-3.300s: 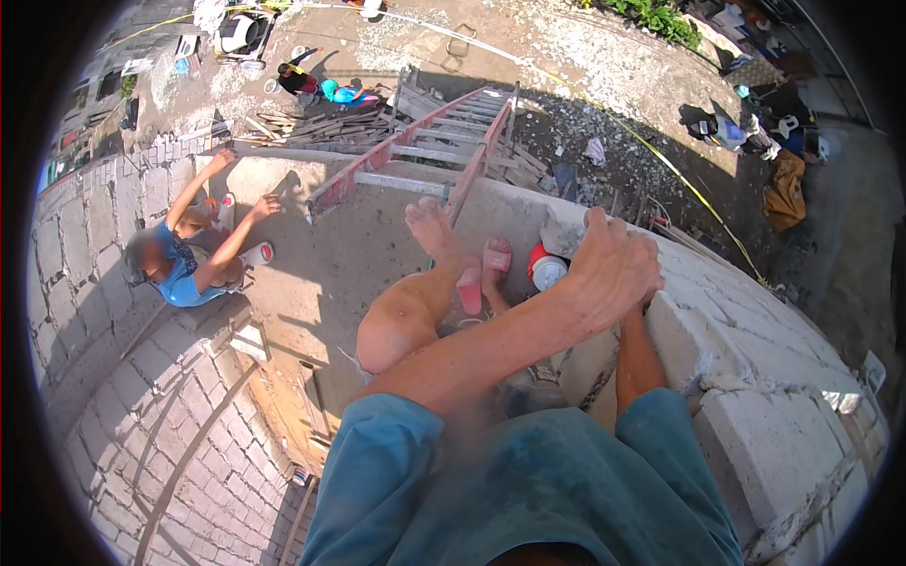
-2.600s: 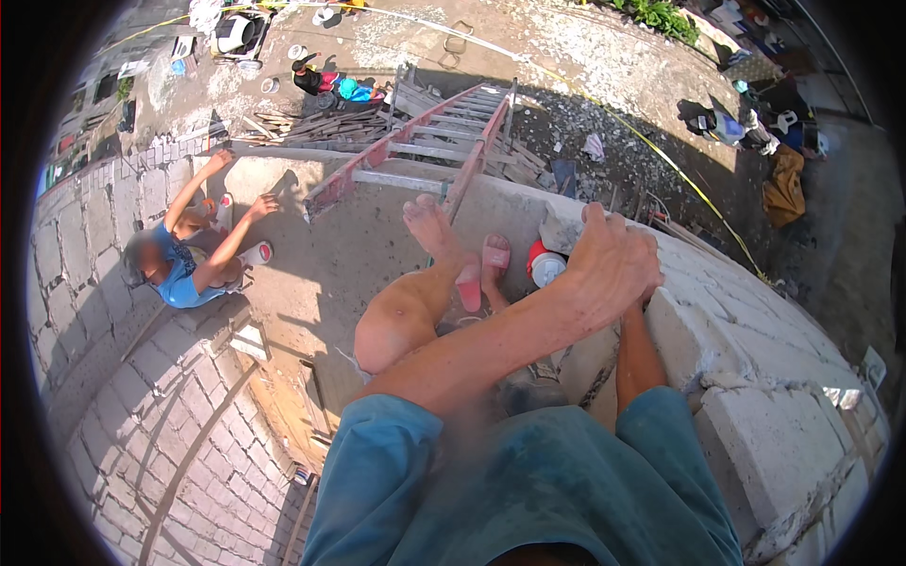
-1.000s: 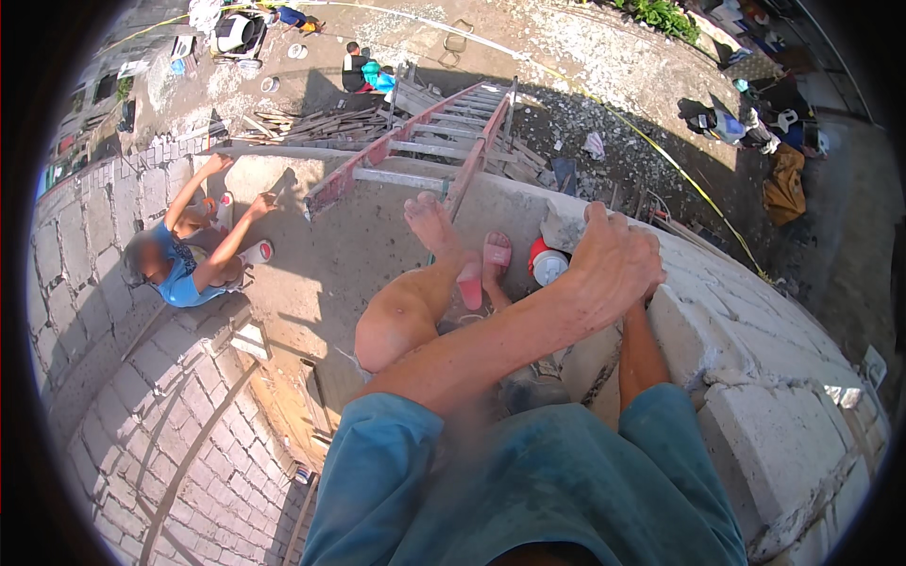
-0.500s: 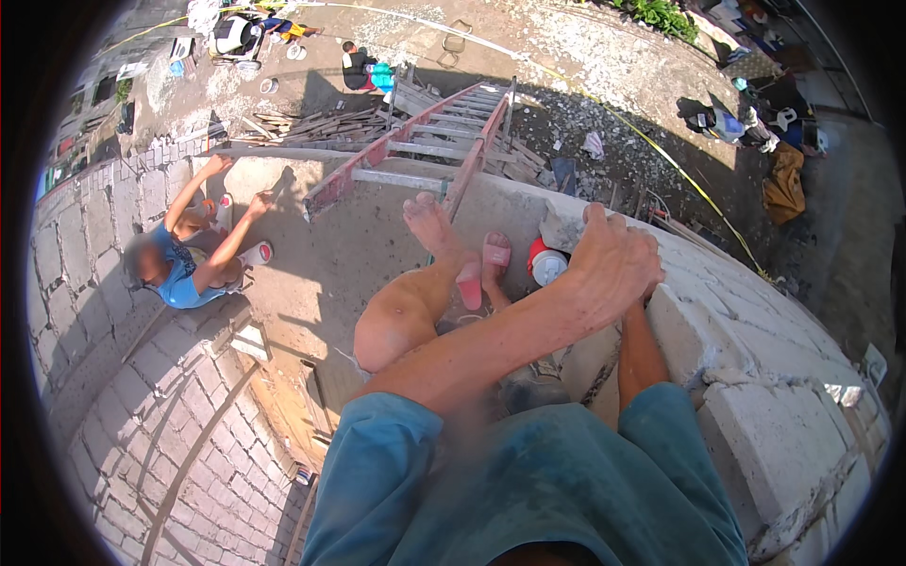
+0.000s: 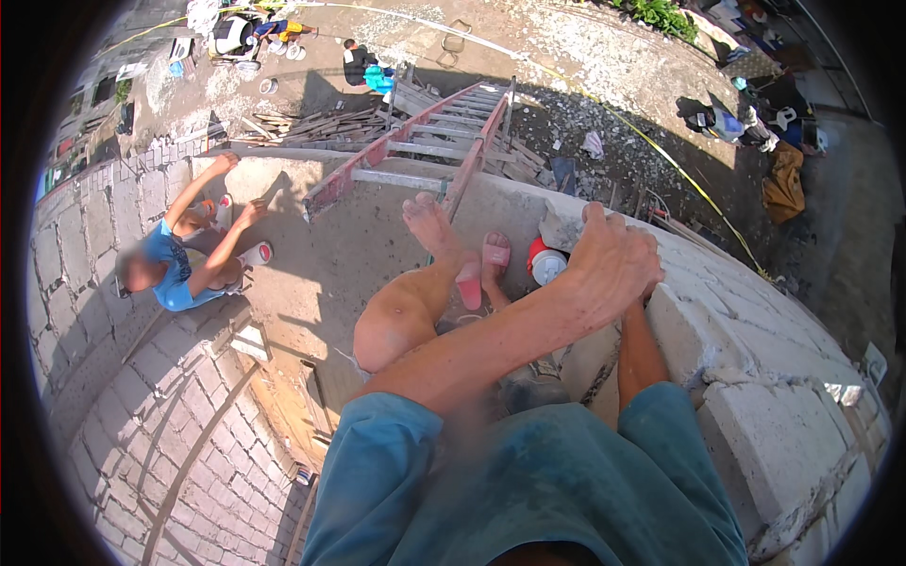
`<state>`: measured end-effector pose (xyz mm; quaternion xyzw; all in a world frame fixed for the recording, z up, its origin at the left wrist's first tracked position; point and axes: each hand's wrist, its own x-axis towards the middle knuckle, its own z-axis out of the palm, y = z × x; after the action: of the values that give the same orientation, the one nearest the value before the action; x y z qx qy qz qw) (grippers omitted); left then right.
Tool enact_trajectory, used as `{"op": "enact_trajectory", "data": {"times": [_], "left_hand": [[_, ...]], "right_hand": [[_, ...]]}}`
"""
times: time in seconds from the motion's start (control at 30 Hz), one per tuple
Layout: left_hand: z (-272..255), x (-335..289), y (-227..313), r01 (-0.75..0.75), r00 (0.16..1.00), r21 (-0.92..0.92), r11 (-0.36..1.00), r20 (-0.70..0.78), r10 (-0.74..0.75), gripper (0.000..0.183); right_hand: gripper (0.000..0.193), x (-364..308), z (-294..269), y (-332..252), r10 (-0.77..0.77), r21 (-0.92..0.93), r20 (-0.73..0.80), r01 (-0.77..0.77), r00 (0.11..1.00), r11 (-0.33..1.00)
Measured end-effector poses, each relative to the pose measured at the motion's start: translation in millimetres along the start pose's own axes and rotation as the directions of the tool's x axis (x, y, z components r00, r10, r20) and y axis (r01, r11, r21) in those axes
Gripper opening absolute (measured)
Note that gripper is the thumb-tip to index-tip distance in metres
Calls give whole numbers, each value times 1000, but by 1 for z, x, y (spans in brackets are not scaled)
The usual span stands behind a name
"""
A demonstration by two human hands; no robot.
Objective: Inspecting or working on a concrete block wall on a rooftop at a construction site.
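Observation:
My left hand (image 5: 613, 262) reaches across in front of me with its fingers curled over. It is beside the top edge of the concrete block wall (image 5: 708, 325) on the right; what its fingers close on, if anything, is hidden. My right forearm (image 5: 645, 354) rises to meet it, and my right hand is almost wholly covered by the left, so its fingers do not show. Just left of my hands, a red and white round container (image 5: 547, 265) stands by a broken lump of concrete (image 5: 562, 229).
A red and grey ladder (image 5: 444, 132) leans on the ledge ahead. My bare foot and pink sandals (image 5: 469, 286) are on the concrete floor (image 5: 302, 203). A co-worker in blue (image 5: 179, 269) sits at left. Wood planks (image 5: 311, 127) lie below, beyond the edge.
The co-worker at left has shifted slightly, head lower and arms a little moved. Far below, a person at the top left has moved slightly. My hands stay in place.

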<state>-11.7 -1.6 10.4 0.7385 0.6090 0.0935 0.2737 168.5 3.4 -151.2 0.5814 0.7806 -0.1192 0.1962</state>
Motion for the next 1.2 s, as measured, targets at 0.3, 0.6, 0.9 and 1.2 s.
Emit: {"op": "enact_trajectory", "data": {"times": [0.3, 0.6, 0.9, 1.2], "left_hand": [[8, 2, 1, 13, 1000, -14, 1000, 4, -13, 20], [1, 3, 0, 10, 1000, -8, 1000, 17, -10, 21], [-2, 0, -1, -16, 1000, 3, 1000, 7, 16, 20], [2, 0, -1, -12, 1000, 49, 999, 4, 12, 20]], "right_hand": [[41, 0, 2, 1, -7, -16, -21, 7, 1000, 1000], [39, 0, 2, 3, -8, -27, -47, 7, 999, 1000], [38, -1, 2, 3, -17, -40, -71, 15, 997, 999], [36, -2, 3, 3, -26, -53, -94, 21, 995, 998]]}}
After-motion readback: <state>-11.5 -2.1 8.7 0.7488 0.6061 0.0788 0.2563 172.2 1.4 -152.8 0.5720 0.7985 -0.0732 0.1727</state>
